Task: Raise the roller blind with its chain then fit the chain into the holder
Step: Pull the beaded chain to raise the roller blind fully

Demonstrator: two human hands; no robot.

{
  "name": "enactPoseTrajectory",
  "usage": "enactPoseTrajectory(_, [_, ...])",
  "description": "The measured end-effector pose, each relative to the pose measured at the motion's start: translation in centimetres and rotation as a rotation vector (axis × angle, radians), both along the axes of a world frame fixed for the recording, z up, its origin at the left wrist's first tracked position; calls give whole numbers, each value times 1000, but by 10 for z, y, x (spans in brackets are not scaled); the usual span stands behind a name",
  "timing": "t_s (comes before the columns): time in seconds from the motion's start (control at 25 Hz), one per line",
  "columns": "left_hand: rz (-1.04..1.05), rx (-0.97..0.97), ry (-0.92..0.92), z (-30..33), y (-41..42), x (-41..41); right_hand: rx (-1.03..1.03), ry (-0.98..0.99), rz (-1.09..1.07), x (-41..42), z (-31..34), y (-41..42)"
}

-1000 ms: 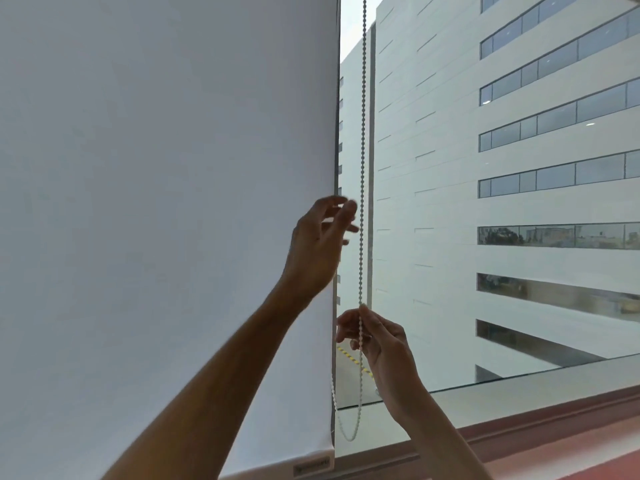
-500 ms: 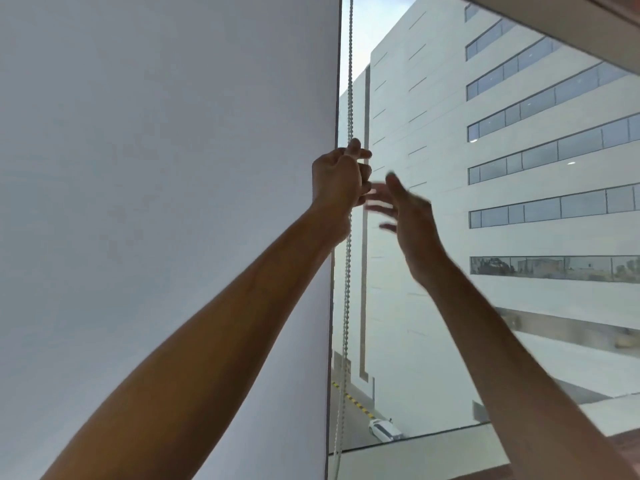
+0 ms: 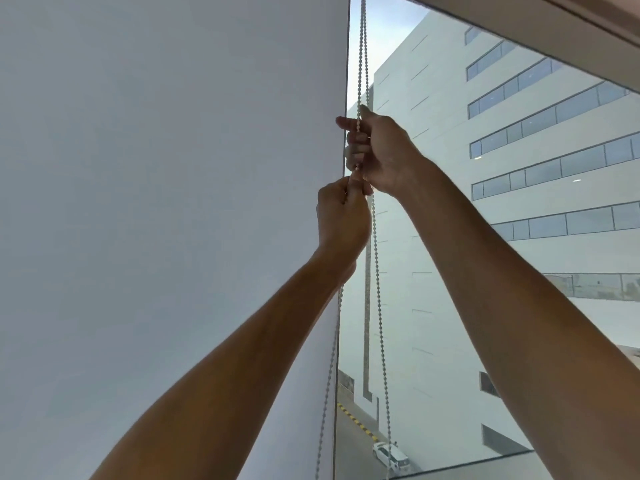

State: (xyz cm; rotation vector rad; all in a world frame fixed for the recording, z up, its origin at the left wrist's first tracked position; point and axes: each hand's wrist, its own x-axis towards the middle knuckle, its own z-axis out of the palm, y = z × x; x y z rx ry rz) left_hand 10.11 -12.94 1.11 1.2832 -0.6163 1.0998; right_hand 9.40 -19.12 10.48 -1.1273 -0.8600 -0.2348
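— Edges first: where does the roller blind stop?

— Its right edge runs straight down the middle of the view, and the fabric fills everything left of that line. Right of it is bare window glass, with a pale building outside and a white car on the road far below. A beige frame cuts across the top right corner.

— And the chain?

— One bead chain, seen as two strands. They come down together just beside the blind's edge, pass through the hands, then part: one strand drops in front of the blind's edge, the other hangs over the glass.

— Hands?

— Two, both raised. The right hand sits higher, fingers curled and clamped around the chain. The left hand is just under it, touching it, fist closed with the chain pinched at the fingertips.

— Room to move?

— Open glass to the right of both forearms; the blind lies close on the left. No holder is in view.
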Motion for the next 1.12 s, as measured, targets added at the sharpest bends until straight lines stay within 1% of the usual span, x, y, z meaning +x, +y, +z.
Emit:
enactPoseTrajectory(0.12, [67,9,-59,-2,4,10,59,-41,8,5,-3,9])
enactPoseTrajectory(0.24, [108,34,-76,-5,4,18,167,-83,56,12,-12,8])
enactPoseTrajectory(0.32, [124,42,-87,-10,3,21,192,-92,77,15,-17,6])
enactPoseTrajectory(0.56, [127,86,-79,-40,4,27,162,-71,64,24,-44,3])
enactPoseTrajectory(0.72, [111,113,-40,-72,2,31,137,-71,8,32,-78,1])
enactPoseTrajectory(0.84, [116,128,-26,-94,1,32,152,-64,23,34,-101,-2])
enactPoseTrajectory(1.12, [90,92,55,-166,-5,28,112,15,-13,36,-169,-7])
